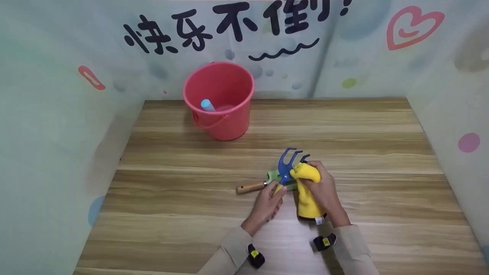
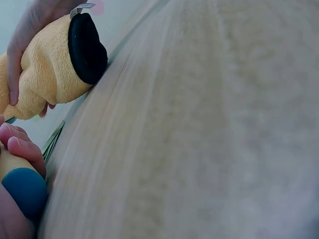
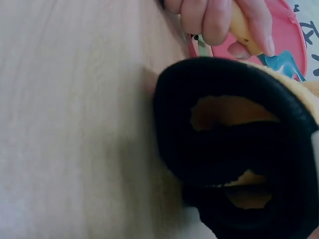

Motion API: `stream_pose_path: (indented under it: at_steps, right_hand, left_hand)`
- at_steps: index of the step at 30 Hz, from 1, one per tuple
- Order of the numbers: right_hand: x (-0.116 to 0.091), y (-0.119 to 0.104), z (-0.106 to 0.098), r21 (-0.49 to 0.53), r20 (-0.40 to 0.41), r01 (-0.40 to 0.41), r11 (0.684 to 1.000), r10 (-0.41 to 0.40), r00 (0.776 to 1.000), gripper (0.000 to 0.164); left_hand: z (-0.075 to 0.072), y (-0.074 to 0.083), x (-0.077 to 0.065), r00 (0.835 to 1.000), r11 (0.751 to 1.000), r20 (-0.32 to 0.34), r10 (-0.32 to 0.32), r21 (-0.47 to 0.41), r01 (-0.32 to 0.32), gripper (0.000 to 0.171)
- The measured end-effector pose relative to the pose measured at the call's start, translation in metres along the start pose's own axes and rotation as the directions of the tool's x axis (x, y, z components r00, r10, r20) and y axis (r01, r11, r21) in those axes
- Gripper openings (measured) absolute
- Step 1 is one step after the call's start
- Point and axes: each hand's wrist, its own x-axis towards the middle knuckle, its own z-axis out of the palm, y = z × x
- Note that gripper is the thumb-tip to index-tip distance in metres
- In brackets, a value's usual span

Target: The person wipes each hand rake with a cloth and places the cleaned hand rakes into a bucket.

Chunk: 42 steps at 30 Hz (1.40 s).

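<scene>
In the head view my left hand (image 1: 267,202) grips the yellow handle of a small hand rake with a blue pronged head (image 1: 284,168), prongs pointing away from me. The handle's blue butt (image 2: 26,191) shows in the left wrist view. My right hand (image 1: 325,189) holds a bunched, rolled yellow fluffy cloth (image 1: 310,204) with a white tag, its upper end right at the rake's head. The cloth's black hem (image 3: 174,124) curls round in loops in the right wrist view. Beneath the rake lies a green-headed tool with a wooden handle (image 1: 250,187), its head partly hidden.
A pink bucket (image 1: 231,128) stands at the back of the wood-grain table (image 1: 172,214), left of centre. Inside it leans a light-blue cylindrical thing (image 1: 207,105). Printed fabric walls (image 1: 366,76) bound the table at the back and both sides.
</scene>
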Motion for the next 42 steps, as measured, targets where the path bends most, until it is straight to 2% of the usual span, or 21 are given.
stream_pose_path:
  at_steps: [4,7,9,12,17,22,25,28,29,30,32,34,36,39,42]
  right_hand:
    - [0.001,0.000,-0.002,-0.010,0.022,-0.015,1.000,0.015,1.000,0.038]
    - [0.002,-0.001,-0.004,-0.019,0.005,-0.007,1.000,0.007,1.000,0.037]
    - [0.003,-0.003,-0.005,-0.030,-0.021,0.022,0.999,-0.022,1.000,0.034]
    - [0.006,-0.005,-0.005,-0.075,-0.074,0.097,0.992,-0.103,0.992,0.031]
    - [0.005,-0.007,-0.002,-0.210,-0.150,0.237,0.949,-0.271,0.951,0.030]
    - [0.005,-0.008,-0.006,-0.304,-0.207,0.286,0.909,-0.356,0.911,0.030]
    - [0.006,-0.009,-0.014,-0.302,-0.293,0.279,0.911,-0.368,0.882,0.029]
    - [0.008,-0.011,-0.025,-0.242,-0.395,0.262,0.934,-0.341,0.853,0.026]
    - [0.008,-0.012,-0.029,-0.210,-0.412,0.259,0.943,-0.326,0.851,0.026]
    - [0.008,-0.013,-0.031,-0.175,-0.411,0.253,0.952,-0.304,0.860,0.026]
    - [0.006,-0.015,-0.035,-0.100,-0.359,0.236,0.967,-0.257,0.897,0.028]
    - [0.003,-0.018,-0.035,-0.037,-0.262,0.212,0.976,-0.215,0.941,0.033]
    - [-0.001,-0.019,-0.031,0.008,-0.146,0.193,0.981,-0.190,0.971,0.036]
    - [-0.006,-0.021,-0.021,0.006,-0.018,0.212,0.977,-0.211,0.977,0.038]
    - [-0.010,-0.023,-0.008,-0.033,0.029,0.245,0.969,-0.244,0.969,0.038]
  left_hand:
    - [0.000,-0.001,-0.001,1.000,1.000,-0.001,-0.012,0.018,0.012,0.018]
    - [0.000,0.001,-0.002,1.000,0.999,0.010,-0.030,0.027,0.029,0.016]
    - [0.000,0.010,-0.006,0.999,0.999,0.019,-0.045,0.030,0.044,0.014]
    - [0.000,0.011,-0.007,0.998,0.999,0.037,-0.046,0.029,0.045,0.015]
    - [-0.001,0.003,-0.003,0.998,1.000,0.057,-0.015,0.012,0.014,0.018]
    - [0.001,0.004,-0.003,0.998,1.000,0.060,-0.017,0.016,0.016,0.019]
    - [0.000,0.004,-0.003,0.998,0.999,0.061,-0.018,0.031,0.016,0.021]
    - [-0.001,0.003,-0.003,0.998,0.999,0.069,-0.010,0.042,0.007,0.022]
    - [-0.001,0.003,-0.003,0.997,0.999,0.071,-0.007,0.042,0.004,0.023]
    - [-0.002,0.002,-0.003,0.997,0.999,0.072,-0.005,0.041,0.002,0.023]
    - [-0.002,0.002,-0.003,0.997,0.999,0.074,0.001,0.039,-0.004,0.023]
    - [-0.002,0.002,-0.003,0.997,0.999,0.072,0.006,0.038,-0.009,0.022]
    - [-0.002,0.001,-0.003,0.997,0.999,0.071,0.012,0.042,-0.015,0.022]
    - [-0.001,0.000,-0.003,0.997,0.998,0.069,0.022,0.059,-0.027,0.024]
    - [0.000,0.000,-0.002,0.997,0.997,0.069,0.027,0.074,-0.032,0.023]
